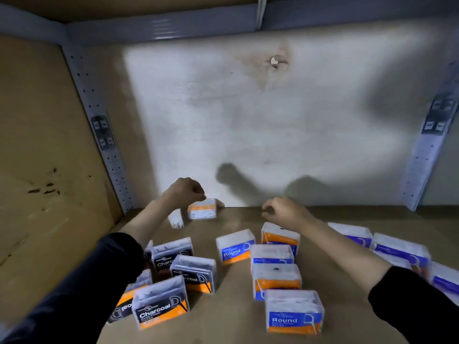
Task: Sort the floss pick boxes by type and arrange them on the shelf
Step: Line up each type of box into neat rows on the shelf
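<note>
Floss pick boxes stand loose on the brown shelf board. Black and orange Charcoal boxes cluster at the front left. Blue and orange Round boxes fill the middle. Purple-labelled boxes lie at the right, blurred. My left hand reaches to the back of the shelf and grips a small orange and white box from above, close to the back wall. My right hand hovers with loosely curled fingers and holds nothing, just above a Round box.
A small white object lies beside the held box, under my left wrist. The white back wall closes the shelf. A cardboard side panel and perforated metal uprights bound it at the left, another upright at the right.
</note>
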The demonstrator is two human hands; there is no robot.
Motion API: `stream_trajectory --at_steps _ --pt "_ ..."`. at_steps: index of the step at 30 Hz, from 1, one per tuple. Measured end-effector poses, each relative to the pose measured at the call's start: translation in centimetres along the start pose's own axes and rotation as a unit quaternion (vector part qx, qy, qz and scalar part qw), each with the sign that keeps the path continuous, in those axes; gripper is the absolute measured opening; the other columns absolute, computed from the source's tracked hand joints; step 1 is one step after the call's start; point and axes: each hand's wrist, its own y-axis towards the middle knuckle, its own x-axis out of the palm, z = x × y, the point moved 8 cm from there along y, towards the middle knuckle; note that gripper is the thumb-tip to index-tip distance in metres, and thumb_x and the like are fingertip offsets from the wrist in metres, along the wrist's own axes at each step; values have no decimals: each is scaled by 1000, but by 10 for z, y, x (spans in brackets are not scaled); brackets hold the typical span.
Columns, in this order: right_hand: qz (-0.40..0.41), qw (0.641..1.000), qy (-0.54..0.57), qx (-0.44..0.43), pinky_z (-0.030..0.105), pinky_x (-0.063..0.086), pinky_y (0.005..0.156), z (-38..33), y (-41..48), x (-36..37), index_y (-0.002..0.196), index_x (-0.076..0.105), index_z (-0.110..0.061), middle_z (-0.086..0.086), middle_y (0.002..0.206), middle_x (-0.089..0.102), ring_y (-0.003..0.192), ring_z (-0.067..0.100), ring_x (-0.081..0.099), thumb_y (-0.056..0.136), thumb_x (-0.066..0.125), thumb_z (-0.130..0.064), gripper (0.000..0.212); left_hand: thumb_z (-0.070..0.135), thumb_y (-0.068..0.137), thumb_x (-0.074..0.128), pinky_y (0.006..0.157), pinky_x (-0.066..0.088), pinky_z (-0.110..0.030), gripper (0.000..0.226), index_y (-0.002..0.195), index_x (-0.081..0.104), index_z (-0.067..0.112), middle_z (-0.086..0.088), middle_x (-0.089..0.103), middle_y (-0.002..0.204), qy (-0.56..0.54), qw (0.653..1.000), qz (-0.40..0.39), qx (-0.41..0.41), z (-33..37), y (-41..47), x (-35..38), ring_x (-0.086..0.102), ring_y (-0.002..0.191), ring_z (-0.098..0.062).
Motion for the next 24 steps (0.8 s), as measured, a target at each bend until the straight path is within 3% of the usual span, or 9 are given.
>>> stream_trajectory --at_steps 6,10,13,17,21,24 --pt "-36 999 2 -18 35 47 90 -41 80 44 111 63 -8 13 120 61 111 29 56 89 51 -23 29 14 86 64 91 46 -33 26 106 69 -2 -18 69 111 -58 997 34 -49 -68 31 5 62 106 -31" --pt "-45 998 25 -44 34 46 84 -68 119 71 108 62 -3 17 117 62 107 33 58 88 53 -18 27 15 87 63 93 45 -31 32 115 63 -1 -16 65 119 -68 988 84 -115 -104 43 9 59 111 -29" --pt "-67 996 40 -53 36 44 96 -81 143 93 121 54 -1 18 127 54 117 31 51 87 55 -16 37 31 87 62 95 45 -35 49 121 56 -3 -18 59 125 -50 981 74 -174 -121 51 22 55 115 -31" --pt "-80 994 -9 -80 38 40 101 -95 160 114 133 44 -7 12 140 43 127 29 43 89 55 -17 47 51 83 60 89 47 -38 67 112 56 -9 -23 59 118 -13 976 25 -216 -131 60 42 57 110 -35" --pt "-100 988 -50 -105 39 36 106 -104 169 131 141 34 -8 9 150 31 132 29 37 90 50 -11 53 39 80 68 90 48 -37 57 114 56 -5 -21 58 120 -12 976 19 -217 -138 65 49 57 112 -33" --pt "-103 988 -56 -102 37 36 105 -102 170 135 142 31 -9 11 146 36 131 28 39 91 48 -9 54 31 77 72 88 49 -35 51 113 58 -3 -20 61 118 -16 980 4 -198 -139 69 51 59 101 -29"
